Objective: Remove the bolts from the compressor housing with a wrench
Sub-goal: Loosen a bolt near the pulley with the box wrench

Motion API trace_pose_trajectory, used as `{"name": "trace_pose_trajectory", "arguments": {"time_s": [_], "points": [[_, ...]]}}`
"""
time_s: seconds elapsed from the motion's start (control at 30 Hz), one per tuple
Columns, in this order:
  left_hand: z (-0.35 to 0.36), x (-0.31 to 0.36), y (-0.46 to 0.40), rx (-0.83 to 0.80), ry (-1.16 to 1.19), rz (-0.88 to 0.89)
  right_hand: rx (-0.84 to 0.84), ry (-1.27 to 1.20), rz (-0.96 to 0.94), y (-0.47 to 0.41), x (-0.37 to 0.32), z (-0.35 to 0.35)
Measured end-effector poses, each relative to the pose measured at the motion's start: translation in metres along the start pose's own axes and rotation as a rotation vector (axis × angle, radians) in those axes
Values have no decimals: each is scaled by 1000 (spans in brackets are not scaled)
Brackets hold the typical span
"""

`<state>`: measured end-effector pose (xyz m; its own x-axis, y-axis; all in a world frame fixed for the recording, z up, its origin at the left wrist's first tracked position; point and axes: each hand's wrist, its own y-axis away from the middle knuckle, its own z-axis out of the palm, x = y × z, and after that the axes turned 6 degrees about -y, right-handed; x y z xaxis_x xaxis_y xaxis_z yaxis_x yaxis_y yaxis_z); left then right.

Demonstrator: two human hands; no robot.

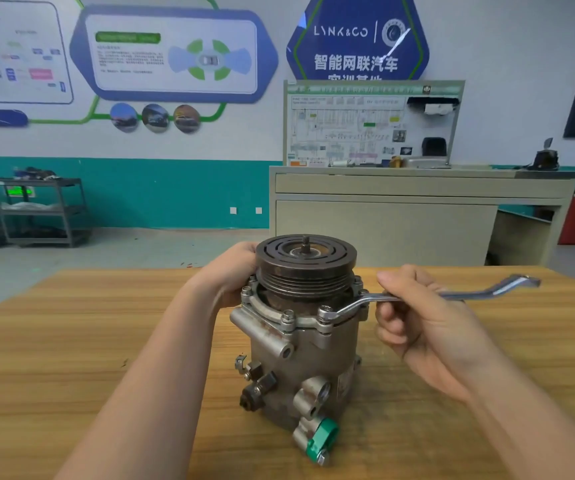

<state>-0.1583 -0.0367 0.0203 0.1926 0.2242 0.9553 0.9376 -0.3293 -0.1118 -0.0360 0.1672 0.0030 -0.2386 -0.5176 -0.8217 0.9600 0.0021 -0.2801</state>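
both forearms fill the bottom of the view, reaching in to the compressor housing (300, 358) standing upright on the wooden table (71, 341), pulley (306, 265) on top. right hand (417, 323) has fingers and thumb curled round the shank of the offset ring wrench (417, 297); the ring end sits over the front-right bolt (325, 311), just left of the fingertips, and the free end sticks out past the back of the hand to the right. left hand (230, 275) grips the far-left side of the housing under the pulley rim, holding it steady; its fingertips are hidden behind the casting. progress: looks like early days. every flange bolt i can see is seated in its lug: front-centre bolt (288, 315) between the two hands, left bolt (246, 292) right beside the left hand, and the one under the wrench. no loose bolts on the table near either hand. can't see the back of the flange, so those are unknown. judgement: first visible bolt being worked, at least three to go.
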Motion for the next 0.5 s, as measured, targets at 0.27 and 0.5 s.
{"name": "trace_pose_trajectory", "arguments": {"time_s": [0.27,0.5], "points": [[-3,-2,-3,-40,36,-20,92,143,-340,11,-18,11],[-1,-3,-3,-50,101,-33,182,582,-568,32,-3,28]]}}
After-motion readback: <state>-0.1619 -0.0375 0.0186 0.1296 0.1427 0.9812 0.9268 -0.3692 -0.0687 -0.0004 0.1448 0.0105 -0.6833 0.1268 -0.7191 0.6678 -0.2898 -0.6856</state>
